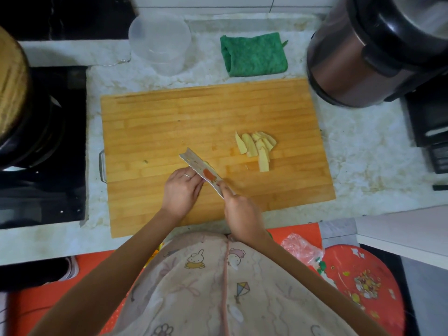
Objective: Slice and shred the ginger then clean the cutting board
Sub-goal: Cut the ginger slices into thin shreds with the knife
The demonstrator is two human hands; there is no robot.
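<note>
A wooden cutting board [194, 117] lies on the marble counter. Several pale ginger slices [257, 147] sit fanned out on its right half. My right hand [242, 214] grips the handle of a white knife [201, 169] with a red print on the blade, and my forefinger lies along the blade's back. The blade points up and left over the board's lower middle. My left hand [181, 190], with a ring on it, has its fingertips against the blade's side. A sliver of ginger shows just behind the blade; what lies under my left fingers is hidden.
A folded green cloth [253, 54] and a clear plastic container [160, 42] sit behind the board. A rice cooker [363, 57] stands at the right, a stove with a dark pot [21, 105] at the left. A small scrap [145, 162] lies on the board's left.
</note>
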